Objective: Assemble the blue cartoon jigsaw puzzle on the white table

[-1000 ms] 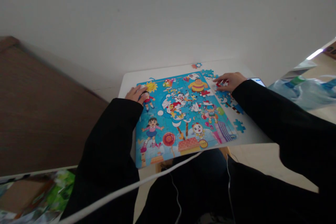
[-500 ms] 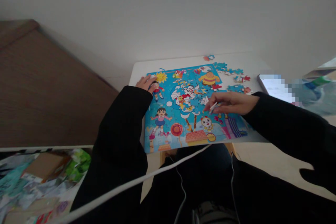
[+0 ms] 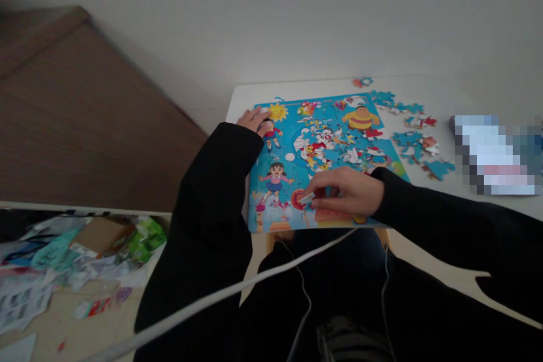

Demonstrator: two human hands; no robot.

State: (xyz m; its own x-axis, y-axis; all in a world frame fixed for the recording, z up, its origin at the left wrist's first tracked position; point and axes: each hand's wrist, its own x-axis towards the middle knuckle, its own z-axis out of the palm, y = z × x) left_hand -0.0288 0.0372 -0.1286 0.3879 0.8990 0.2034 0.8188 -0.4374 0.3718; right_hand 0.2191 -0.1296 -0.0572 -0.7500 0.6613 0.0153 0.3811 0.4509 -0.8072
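Two hands rest on the cartoon jigsaw puzzle [image 3: 322, 141]: the right hand [image 3: 345, 192] pinches a small white piece [image 3: 306, 198] near its lower edge, the left hand [image 3: 255, 123] lies unclenched at its top-left corner, and a clumsy press could shift fitted pieces or lose that grip.

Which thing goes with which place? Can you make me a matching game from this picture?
Things:
1. Left hand
2. Right hand
3. Loose blue puzzle pieces
4. Paper scraps

Places:
A. On the white table, right of the jigsaw puzzle
B. Lower left, off the table
C. On the puzzle's corner by the sun
D. Pinching a white piece by the red circle

Pairs: 1-C, 2-D, 3-A, 4-B
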